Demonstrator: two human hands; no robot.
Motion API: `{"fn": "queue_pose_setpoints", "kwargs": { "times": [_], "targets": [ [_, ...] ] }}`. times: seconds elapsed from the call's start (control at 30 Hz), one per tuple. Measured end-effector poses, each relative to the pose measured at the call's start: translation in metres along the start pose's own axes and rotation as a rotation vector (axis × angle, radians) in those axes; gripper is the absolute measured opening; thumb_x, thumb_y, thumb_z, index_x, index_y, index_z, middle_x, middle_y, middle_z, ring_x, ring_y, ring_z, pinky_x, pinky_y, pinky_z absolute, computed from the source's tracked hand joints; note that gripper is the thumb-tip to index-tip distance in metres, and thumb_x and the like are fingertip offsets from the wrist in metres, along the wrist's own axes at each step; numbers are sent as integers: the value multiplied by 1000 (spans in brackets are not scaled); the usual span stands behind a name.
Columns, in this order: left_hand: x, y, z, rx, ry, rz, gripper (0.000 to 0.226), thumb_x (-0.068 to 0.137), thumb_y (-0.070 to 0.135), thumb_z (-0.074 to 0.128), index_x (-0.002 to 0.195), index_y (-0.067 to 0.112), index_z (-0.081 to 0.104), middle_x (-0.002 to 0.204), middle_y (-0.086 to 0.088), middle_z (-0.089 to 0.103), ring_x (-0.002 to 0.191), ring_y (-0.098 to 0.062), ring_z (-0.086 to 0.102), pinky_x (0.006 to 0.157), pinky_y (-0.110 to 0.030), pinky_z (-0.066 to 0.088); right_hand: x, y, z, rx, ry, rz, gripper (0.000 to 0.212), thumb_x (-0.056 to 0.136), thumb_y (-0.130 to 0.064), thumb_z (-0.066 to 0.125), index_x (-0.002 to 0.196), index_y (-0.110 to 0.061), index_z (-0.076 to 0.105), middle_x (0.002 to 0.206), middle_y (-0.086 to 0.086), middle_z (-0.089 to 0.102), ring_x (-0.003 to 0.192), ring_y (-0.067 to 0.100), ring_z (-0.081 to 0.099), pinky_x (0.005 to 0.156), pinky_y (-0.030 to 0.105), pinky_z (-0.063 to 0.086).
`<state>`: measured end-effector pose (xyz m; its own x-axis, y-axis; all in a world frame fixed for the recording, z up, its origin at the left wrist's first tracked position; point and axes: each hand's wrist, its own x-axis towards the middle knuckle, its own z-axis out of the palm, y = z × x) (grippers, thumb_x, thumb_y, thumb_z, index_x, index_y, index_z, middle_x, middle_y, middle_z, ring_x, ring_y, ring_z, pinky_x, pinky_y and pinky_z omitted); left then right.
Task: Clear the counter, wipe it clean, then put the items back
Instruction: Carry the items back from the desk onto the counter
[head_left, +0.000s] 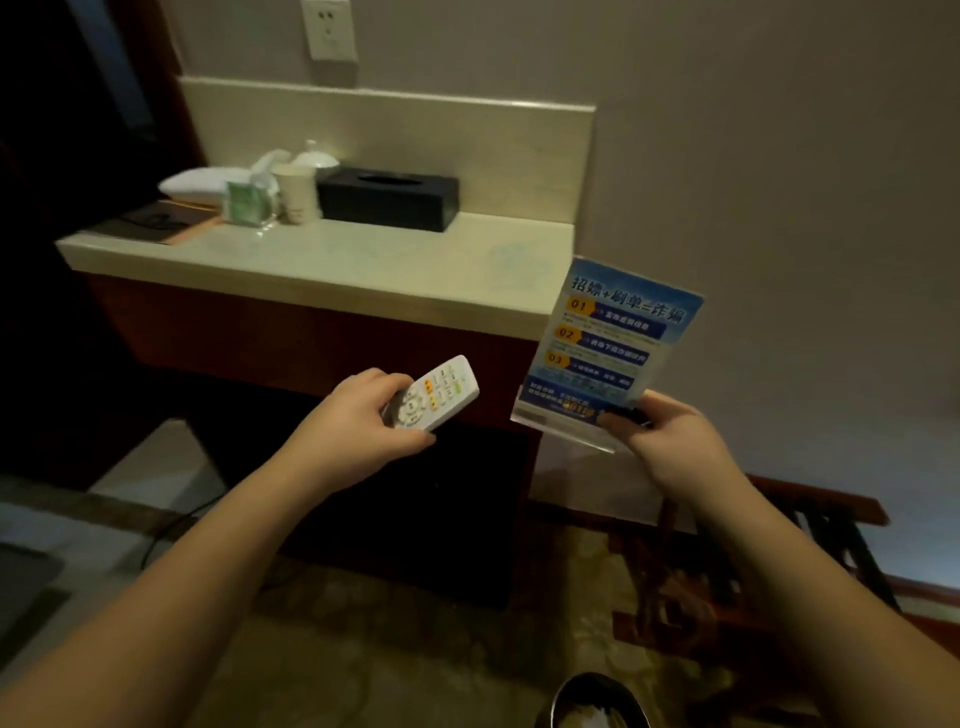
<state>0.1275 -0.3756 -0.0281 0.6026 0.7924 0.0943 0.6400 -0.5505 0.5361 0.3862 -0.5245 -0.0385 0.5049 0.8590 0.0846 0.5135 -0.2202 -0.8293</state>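
Clearing the worktop (332, 260). The left hand (358, 410) grips a white remote (436, 392); the right hand (662, 434) pinches the clear base of an upright blue sign stand (613, 343), both held off the front edge. A tissue box (387, 197), paper cup (296, 192) and folded towel (195, 184) sit at the back. Best set both down well aside, sign upright.

Front and right part of counter (415, 265) left bare; open approach offered there from front edge. Rear left crowded: black tissue box (388, 197), paper cup (297, 193), green packet (244, 202), white towel (200, 184), dark folder (156, 221). Back closed off by backsplash (395, 130). Right side bounded by wall (753, 156).
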Motion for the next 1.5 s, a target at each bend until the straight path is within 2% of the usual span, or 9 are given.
{"fn": "queue_pose_setpoints", "kwargs": {
  "times": [0.1,0.27,0.37,0.5,0.8,0.97,1.13,1.33,1.5],
  "targets": [
    [19,-11,-32,49,48,-22,61,79,45,73,132,24,53,110,9,50,103,-9,49,84,-34,47,34,-25,7,11,-17,-104,20,90,-22,64,108,-31,66,100,-13,66,93,6,59,75,19,42],
    [69,-31,-73,141,127,-38,61,78,45,74,132,23,54,106,8,49,99,-8,47,76,-28,37,107,-61,19,8,-69,-212,26,91,-18,63,116,-27,65,104,-14,64,94,4,56,66,0,38],
    [107,-43,-92,208,130,-49,63,79,46,72,134,23,53,109,7,49,101,-10,45,78,-28,36,155,-76,29,5,-89,-237,24,91,-22,63,112,-33,65,103,-15,64,95,5,57,71,11,39],
    [156,-57,-110,283,135,-71,69,80,43,71,140,19,48,112,7,46,104,-10,44,81,-28,37,215,-89,42,-33,-96,-245,25,91,-24,63,115,-30,66,102,-13,64,91,7,56,73,21,38],
    [233,-86,-122,397,88,-127,69,81,45,68,142,22,45,123,2,50,110,-14,44,91,-33,45,305,-95,56,-86,-190,-198,29,93,-27,59,122,-28,60,108,-7,64,96,14,55,84,30,39],
    [273,-104,-121,506,31,-75,57,82,46,67,133,26,51,116,5,50,102,-10,40,82,-29,37,333,-89,62,-125,-161,-164,31,93,-28,58,125,-24,60,114,-1,66,96,15,55,84,31,41],
    [315,-120,-121,549,-49,-8,54,85,43,65,134,26,50,123,2,51,107,-13,44,87,-29,37,355,-81,67,-204,-127,-93,33,93,-27,58,126,-21,59,116,2,66,99,18,56,89,35,44],
    [370,-140,-125,584,-160,111,53,85,43,65,133,26,51,119,3,52,108,-15,46,92,-34,42,385,-77,64,-227,-23,43,29,92,-26,60,121,-21,62,101,-5,63,90,14,56,82,32,43],
    [412,-158,-125,614,-236,186,55,84,47,66,133,28,51,121,3,51,112,-17,45,96,-36,37,414,-70,71,-209,61,139,27,94,-23,57,121,-20,60,89,-12,59,76,2,51,66,26,39]
  ]
}}
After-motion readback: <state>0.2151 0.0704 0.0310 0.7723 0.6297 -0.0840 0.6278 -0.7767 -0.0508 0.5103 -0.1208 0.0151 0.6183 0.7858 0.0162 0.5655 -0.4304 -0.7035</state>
